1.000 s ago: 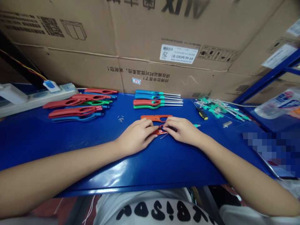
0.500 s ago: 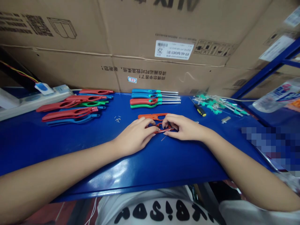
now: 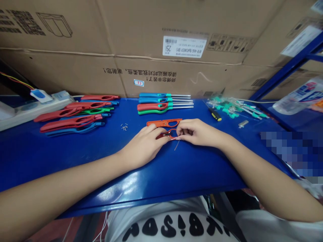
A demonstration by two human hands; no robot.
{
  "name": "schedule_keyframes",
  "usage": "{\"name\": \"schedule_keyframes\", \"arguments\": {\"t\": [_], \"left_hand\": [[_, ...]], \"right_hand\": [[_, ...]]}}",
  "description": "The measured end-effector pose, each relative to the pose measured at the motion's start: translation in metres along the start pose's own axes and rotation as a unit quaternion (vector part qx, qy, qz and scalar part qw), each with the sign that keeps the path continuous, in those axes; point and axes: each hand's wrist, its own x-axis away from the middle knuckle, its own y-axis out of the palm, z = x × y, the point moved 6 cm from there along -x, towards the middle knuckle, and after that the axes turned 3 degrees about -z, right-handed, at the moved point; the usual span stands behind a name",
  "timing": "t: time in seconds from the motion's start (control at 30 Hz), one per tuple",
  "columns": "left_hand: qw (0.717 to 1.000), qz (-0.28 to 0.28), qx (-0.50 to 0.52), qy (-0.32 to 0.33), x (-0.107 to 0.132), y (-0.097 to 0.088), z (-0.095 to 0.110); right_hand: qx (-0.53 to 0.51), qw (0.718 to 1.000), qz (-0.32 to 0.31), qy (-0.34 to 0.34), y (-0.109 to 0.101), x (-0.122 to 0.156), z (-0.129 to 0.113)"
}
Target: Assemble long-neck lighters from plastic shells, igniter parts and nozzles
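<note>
Both my hands meet over a red plastic lighter shell (image 3: 169, 134) lying on the blue table (image 3: 75, 158). My left hand (image 3: 145, 145) rests curled on the table and pinches the shell's left part. My right hand (image 3: 195, 132) pinches its right part with fingers closed; a thin wire (image 3: 177, 145) hangs out below. A second orange-red shell half (image 3: 163, 123) lies flat just beyond my fingers.
Finished long lighters with metal tubes (image 3: 164, 103) lie behind the shells. A pile of red, green and blue handle shells (image 3: 75, 114) is at the left, a power strip (image 3: 30, 106) beyond. Tiny screws (image 3: 123, 126), a screwdriver (image 3: 215, 114) and teal-tipped tubes (image 3: 234, 107) lie right. Cardboard boxes (image 3: 151, 50) wall the back.
My hands stayed on the red shell with small finger shifts. The thin wire now hangs lower beneath my right fingers. The view drifted slightly.
</note>
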Motion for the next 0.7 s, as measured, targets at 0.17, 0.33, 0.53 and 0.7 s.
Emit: {"name": "schedule_keyframes", "arguments": {"t": [0.17, 0.33, 0.53, 0.7], "left_hand": [[0.999, 0.013, -0.031, 0.013, 0.0005, -0.0013, 0.0023], [0.998, 0.028, -0.047, 0.012, 0.0015, 0.0002, 0.0009], [0.999, 0.032, -0.039, 0.006, 0.0007, -0.0007, 0.0001], [0.999, 0.032, -0.039, 0.009, 0.0008, -0.0018, -0.0005]], "right_hand": [[0.036, 0.998, 0.007, -0.05, -0.0002, 0.0004, -0.0034], [0.044, 0.998, -0.007, -0.042, -0.0005, 0.0014, -0.0037], [0.076, 0.996, -0.015, -0.04, -0.0011, 0.0025, -0.0065], [0.078, 0.996, -0.027, -0.027, 0.0011, 0.0026, -0.0062]]}}
